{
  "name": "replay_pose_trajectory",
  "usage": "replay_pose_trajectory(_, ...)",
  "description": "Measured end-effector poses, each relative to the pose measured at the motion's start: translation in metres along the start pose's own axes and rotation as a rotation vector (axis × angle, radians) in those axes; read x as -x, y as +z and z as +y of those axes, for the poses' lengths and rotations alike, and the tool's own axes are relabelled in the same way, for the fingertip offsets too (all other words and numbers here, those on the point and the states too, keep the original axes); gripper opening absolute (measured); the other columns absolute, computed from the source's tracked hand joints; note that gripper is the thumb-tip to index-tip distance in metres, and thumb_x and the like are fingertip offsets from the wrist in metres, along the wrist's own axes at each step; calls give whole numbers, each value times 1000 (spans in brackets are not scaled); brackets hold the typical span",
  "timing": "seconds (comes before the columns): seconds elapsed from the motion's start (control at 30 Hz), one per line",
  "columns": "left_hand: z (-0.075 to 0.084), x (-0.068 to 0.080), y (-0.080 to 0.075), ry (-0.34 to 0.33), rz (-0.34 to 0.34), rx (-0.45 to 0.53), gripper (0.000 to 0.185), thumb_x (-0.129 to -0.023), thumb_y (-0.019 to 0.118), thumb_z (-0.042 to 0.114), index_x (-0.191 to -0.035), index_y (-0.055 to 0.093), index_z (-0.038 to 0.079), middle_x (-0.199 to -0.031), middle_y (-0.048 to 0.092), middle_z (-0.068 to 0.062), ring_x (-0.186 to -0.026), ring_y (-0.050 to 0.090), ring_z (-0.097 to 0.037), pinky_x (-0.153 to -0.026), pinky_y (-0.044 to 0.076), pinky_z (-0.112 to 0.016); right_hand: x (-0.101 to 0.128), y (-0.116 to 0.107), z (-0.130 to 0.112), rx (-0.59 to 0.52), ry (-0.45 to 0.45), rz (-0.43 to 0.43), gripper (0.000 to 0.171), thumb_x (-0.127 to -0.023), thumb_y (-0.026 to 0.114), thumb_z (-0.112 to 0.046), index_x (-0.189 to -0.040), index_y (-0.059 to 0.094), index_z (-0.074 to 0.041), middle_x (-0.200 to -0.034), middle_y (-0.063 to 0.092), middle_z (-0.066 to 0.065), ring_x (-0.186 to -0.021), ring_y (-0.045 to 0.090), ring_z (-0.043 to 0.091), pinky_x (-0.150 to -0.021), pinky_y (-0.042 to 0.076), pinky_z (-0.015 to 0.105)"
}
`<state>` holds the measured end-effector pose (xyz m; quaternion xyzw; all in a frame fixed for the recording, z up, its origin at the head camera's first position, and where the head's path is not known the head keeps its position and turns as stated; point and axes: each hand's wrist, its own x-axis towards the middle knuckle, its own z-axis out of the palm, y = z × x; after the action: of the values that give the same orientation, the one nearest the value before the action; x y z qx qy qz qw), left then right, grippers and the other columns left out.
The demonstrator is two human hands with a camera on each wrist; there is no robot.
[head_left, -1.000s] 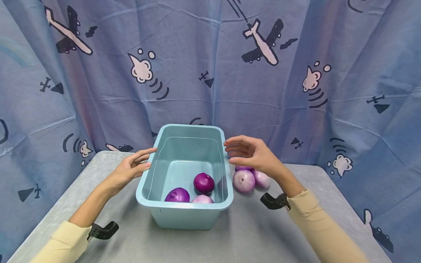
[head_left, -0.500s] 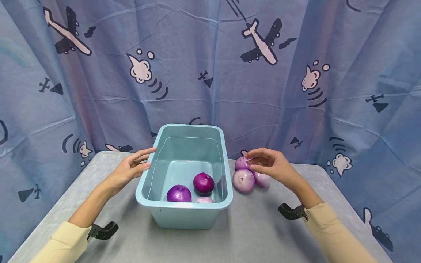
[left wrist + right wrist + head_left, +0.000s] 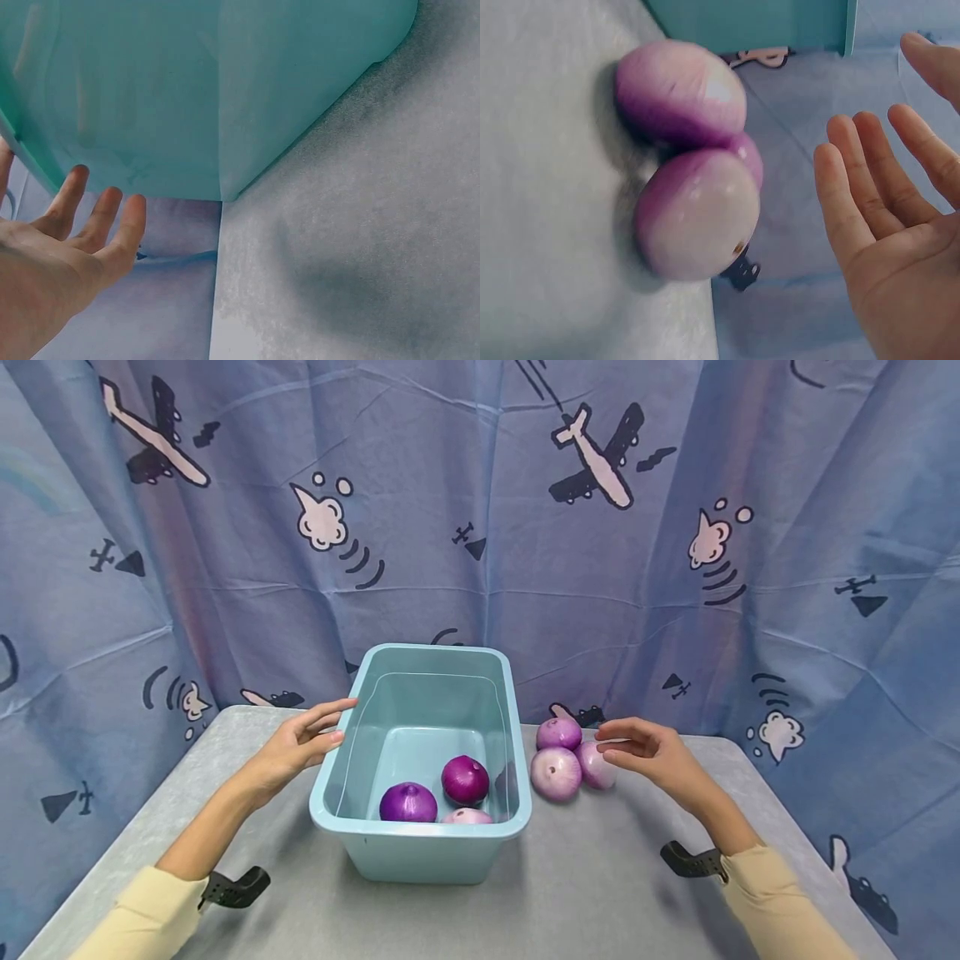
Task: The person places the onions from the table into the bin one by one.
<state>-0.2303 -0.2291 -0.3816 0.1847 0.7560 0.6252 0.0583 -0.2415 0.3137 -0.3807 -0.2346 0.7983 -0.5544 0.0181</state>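
Observation:
A light blue plastic bin (image 3: pixel 420 852) stands on the table with three onions inside: a purple one (image 3: pixel 408 802), a dark red one (image 3: pixel 466 780) and a pale pink one (image 3: pixel 468 816) partly hidden by the front rim. My left hand (image 3: pixel 288 756) is at the bin's left rim, its fingers loosely extended; whether they touch it I cannot tell. To the right of the bin, three onions lie together: a pale one (image 3: pixel 556 774), a purple one (image 3: pixel 558 734) and a pinkish one (image 3: pixel 596 766). Beside that last onion, my right hand (image 3: pixel 660 760) holds nothing, fingers loosely bent.
The grey table (image 3: pixel 592 885) reaches back to a blue curtain (image 3: pixel 420 527) printed with planes. A black wrist strap (image 3: pixel 238 887) sits on the left wrist and another strap (image 3: pixel 690 860) on the right.
My right hand has moved right and toward me, from the bin's right rim past the onion pile, uncovering the onions there. The purple onion in the bin shifted slightly. My left hand stayed put.

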Motion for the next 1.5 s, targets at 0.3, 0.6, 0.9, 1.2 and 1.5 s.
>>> replay_pose_trajectory(0.3,0,0,0,4,0,-1,54,-104,60,18,-155,43,12,-150,43,-21,-125,54,-31,-97,45,-51,11,-10,19,62,67,68,39,-97,72,-12,-131,60,4,-127,61,26,-109,66,16,-90,51,24)
replay_pose_trajectory(0.6,1,1,1,3,1,1,54,-104,60,19,-155,43,11,-149,44,-21,-124,55,-30,-99,44,-52,15,-15,43,101,113,123,47,-96,75,-15,-135,57,5,-132,57,29,-113,65,20,-88,51,22)
replay_pose_trajectory(0.9,2,1,2,7,-7,8,54,-104,60,18,-155,42,11,-148,45,-21,-123,55,-32,-98,44,-53,12,-8,61,53,157,94,69,-92,78,-12,-149,41,3,-147,41,33,-133,42,51,-91,47,20)
replay_pose_trajectory(1.2,1,1,2,6,-4,11,55,-104,60,19,-155,42,11,-148,45,-21,-123,55,-32,-99,44,-54,2,-1,75,64,184,65,78,-91,77,-10,-153,32,4,-151,36,33,-135,39,51,-99,44,31)
replay_pose_trajectory(1.5,2,1,2,-1,1,7,55,-104,61,19,-155,42,11,-148,45,-21,-124,55,-31,-100,43,-53,-6,6,81,48,173,71,68,-91,77,-6,-147,42,7,-148,41,32,-132,43,50,-96,45,25)
